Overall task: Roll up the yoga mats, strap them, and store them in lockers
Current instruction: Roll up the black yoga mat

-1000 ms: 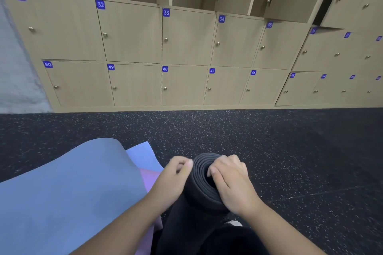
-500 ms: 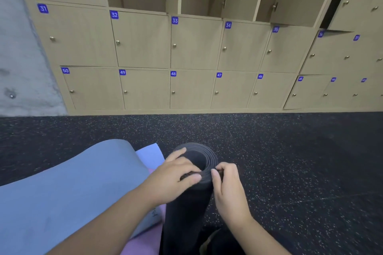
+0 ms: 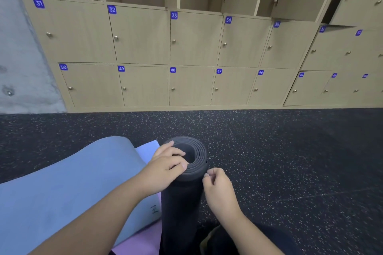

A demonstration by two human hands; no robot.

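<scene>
1. A rolled black yoga mat [image 3: 182,196] stands upright on the dark speckled floor [image 3: 290,161], its spiral end facing up, in front of the person.
2. The left hand [image 3: 165,168] rests on the top rim of the roll on its left side; its fingers [image 3: 176,152] curl over the edge, with the fingertips reaching into the hollow centre, so it grips the rim.
3. The right hand [image 3: 217,185] sits just beside the roll's upper right side. Its fingers are curled, thumb and forefinger pinched together close to the outer layer; whether they hold the mat's edge or anything else cannot be told.
4. To the left of the roll, a blue mat [image 3: 68,188] lies unrolled with its far end curving up, on top of a lilac mat [image 3: 148,149] and a pink-purple one [image 3: 143,244] that shows beneath near the bottom edge.
5. Beyond the floor stands a bank of wooden lockers [image 3: 192,41] with blue number tags; rows 31–35 and 45–50 are shut, while several doors in the row above stand open.
</scene>
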